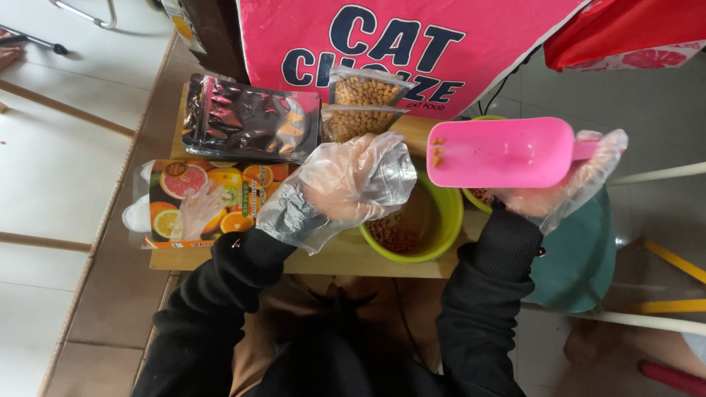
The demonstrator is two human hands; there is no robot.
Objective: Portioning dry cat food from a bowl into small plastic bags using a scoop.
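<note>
I am holding the pink scoop level at right of centre in the frame, my right hand in its clear glove, fingers wrapped around the handle; a few kibbles are lying in its far end. Below it, the green bowl of kibble is sitting on the counter. My gloved left hand is hovering over the bowl, fingers loosely curled and holding nothing. Filled clear pouches and a stack of foil bags are lying above, a fruit-printed pack at left. This looks like portioning; the scoop seems to need refilling first.
</note>
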